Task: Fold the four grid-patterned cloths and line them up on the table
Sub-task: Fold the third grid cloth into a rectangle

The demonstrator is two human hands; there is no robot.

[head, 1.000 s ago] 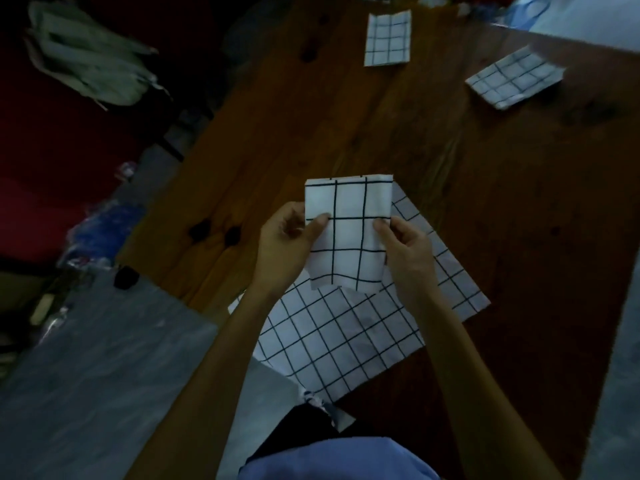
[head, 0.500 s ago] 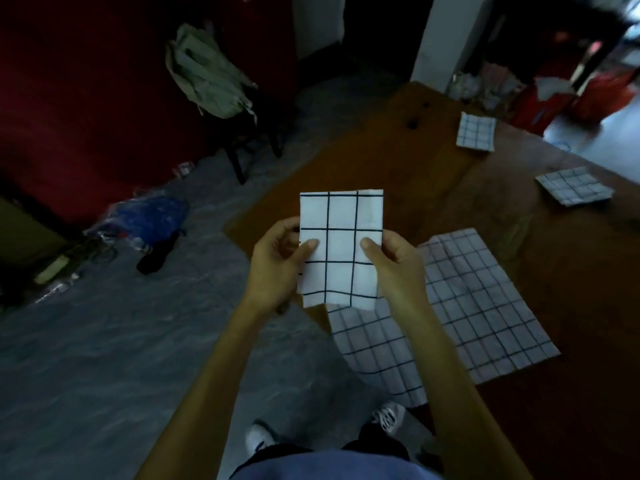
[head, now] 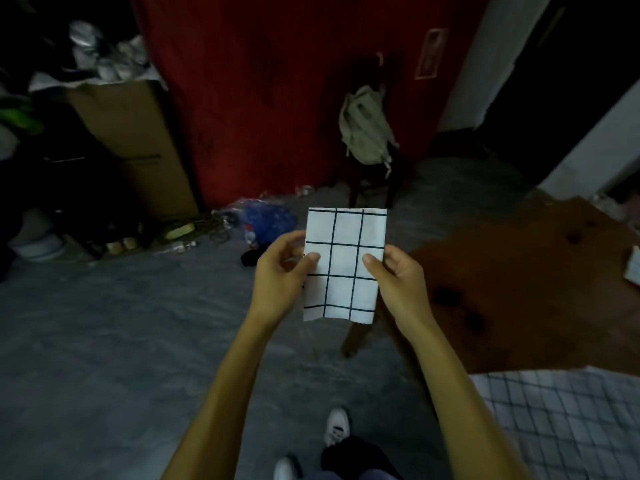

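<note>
A folded white cloth with black grid lines (head: 343, 265) is held upright in the air, off the left side of the table. My left hand (head: 282, 271) pinches its left edge and my right hand (head: 398, 277) pinches its right edge, thumbs on the front. An unfolded grid cloth (head: 568, 417) lies flat on the brown wooden table (head: 519, 292) at the lower right. A sliver of another folded grid cloth (head: 634, 265) shows at the right frame edge.
Grey floor fills the left and centre. A dark chair (head: 374, 181) with a pale green backpack (head: 365, 129) stands by the red wall. A tall cardboard box (head: 135, 147), a blue bag (head: 268, 220) and loose clutter lie at the left. My white shoes (head: 336, 426) show below.
The view has swung left, away from the table toward the floor and red wall. The folded cloth stays in both hands. The two far folded cloths have mostly left the frame.
</note>
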